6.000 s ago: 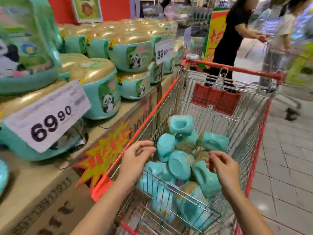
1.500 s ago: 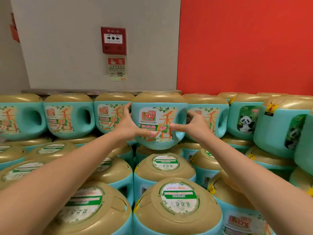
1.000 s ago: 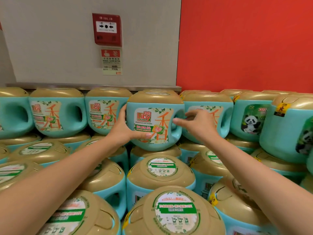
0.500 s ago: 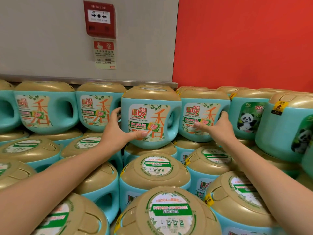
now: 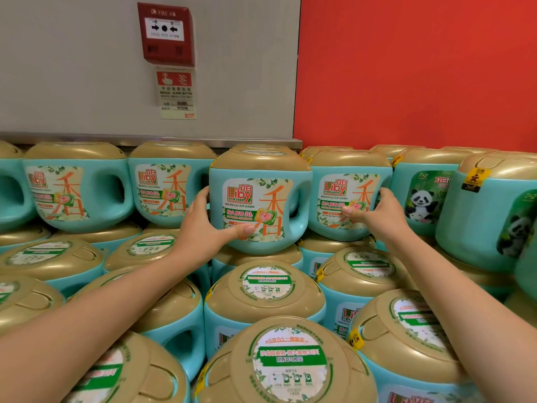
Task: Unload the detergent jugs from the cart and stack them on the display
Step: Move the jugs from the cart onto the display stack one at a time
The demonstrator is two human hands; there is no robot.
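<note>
The display is a stepped stack of teal detergent jugs with gold lids. In the top row stands the centre jug (image 5: 258,199), upright, its Liby label facing me. My left hand (image 5: 203,228) grips this jug's left side, thumb pressed on the front near the bottom. My right hand (image 5: 377,216) holds the neighbouring jug (image 5: 340,181) just to the right, thumb on its label and fingers round its right side. The cart is out of view.
More jugs fill the lower rows (image 5: 270,289) and the front (image 5: 287,362). Panda-label jugs (image 5: 421,199) stand at the right. A grey wall with a red fire alarm box (image 5: 165,33) and a red wall (image 5: 421,68) rise behind the stack.
My right hand left the centre jug's handle and moved right onto the neighbouring jug. My left hand stayed on the centre jug. Six seconds ago both hands were at the cart.
</note>
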